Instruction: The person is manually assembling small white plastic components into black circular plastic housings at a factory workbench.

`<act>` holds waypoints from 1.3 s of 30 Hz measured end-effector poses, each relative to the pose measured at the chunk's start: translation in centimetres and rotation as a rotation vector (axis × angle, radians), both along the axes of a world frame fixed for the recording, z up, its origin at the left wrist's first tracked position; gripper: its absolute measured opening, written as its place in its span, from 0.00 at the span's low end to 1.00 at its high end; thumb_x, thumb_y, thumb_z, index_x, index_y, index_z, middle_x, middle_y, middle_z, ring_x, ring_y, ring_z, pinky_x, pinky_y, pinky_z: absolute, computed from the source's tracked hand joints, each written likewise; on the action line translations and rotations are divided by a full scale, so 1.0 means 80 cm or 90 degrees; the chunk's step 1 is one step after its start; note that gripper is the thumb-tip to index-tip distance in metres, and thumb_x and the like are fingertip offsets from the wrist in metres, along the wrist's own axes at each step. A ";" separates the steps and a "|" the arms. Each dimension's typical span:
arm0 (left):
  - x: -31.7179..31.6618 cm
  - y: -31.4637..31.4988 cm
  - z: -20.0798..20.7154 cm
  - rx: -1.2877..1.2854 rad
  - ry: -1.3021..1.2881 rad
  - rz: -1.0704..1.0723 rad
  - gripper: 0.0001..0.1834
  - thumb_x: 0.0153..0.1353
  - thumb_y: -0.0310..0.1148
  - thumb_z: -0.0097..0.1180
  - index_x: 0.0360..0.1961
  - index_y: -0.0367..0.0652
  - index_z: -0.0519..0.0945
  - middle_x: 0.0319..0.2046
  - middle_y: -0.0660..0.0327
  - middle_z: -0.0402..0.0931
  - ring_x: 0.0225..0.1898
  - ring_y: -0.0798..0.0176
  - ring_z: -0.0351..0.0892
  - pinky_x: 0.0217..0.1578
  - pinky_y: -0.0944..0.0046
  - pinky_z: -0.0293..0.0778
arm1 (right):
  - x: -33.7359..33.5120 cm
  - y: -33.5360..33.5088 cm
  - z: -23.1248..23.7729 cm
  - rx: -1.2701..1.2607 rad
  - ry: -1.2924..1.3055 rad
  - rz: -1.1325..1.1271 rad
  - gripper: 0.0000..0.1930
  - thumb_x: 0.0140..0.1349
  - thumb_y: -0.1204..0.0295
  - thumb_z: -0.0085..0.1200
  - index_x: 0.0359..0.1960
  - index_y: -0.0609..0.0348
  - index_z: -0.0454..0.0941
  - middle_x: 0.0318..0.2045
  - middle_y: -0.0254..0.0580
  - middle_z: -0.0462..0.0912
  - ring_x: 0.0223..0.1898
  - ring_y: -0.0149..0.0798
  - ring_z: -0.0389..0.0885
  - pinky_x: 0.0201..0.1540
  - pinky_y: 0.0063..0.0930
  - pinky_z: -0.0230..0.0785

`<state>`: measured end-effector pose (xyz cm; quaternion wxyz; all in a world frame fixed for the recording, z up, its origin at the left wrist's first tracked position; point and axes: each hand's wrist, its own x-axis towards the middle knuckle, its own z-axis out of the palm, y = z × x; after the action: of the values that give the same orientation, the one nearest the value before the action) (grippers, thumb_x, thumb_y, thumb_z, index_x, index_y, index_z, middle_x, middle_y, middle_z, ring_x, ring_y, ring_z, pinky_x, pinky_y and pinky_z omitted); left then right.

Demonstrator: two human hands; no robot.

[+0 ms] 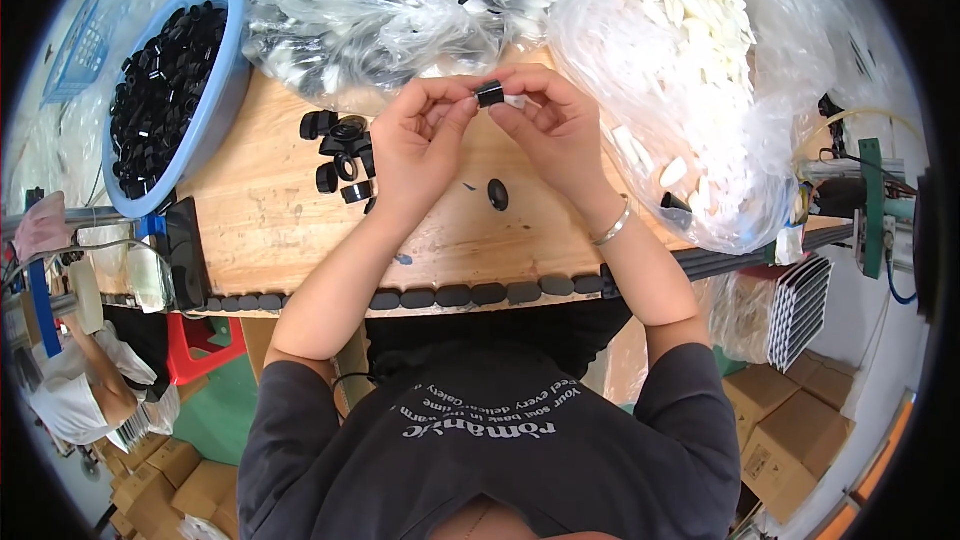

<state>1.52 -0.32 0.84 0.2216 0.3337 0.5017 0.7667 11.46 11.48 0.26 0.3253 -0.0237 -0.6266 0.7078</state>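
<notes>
Your left hand [425, 135] and right hand [550, 130] were close together, thumbs and fingers pinching a small black cap [490, 93] between them. A white piece [514, 100] showed at its right end, by your right fingers. Black oval piece [497, 195] lay between your wrists, nearer you. Loose black parts [326, 178] sat beside your left hand, blue basin [238, 35] farther left; white pieces [690, 20] lay beyond your right hand.

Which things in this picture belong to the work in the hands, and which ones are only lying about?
Likely the job: black cap, held between left hand and right hand; white piece beside it; blue tub of black parts; bag of white pieces.

Likely just lying about: red stool; cardboard boxes; blue basket.
</notes>
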 end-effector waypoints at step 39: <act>-0.005 0.000 0.005 -0.083 0.506 0.064 0.02 0.60 0.19 0.47 0.33 0.36 0.69 0.29 0.53 0.69 0.29 0.53 0.69 0.33 0.64 0.68 | 0.006 0.000 0.015 -0.086 -0.066 -0.034 0.17 0.58 0.86 0.56 0.45 0.61 0.64 0.39 0.39 0.78 0.38 0.27 0.79 0.42 0.17 0.74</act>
<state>1.11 -0.30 1.22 -0.0065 0.5645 0.6117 0.5542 11.98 11.48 1.46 0.3087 -0.0986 -0.5924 0.7376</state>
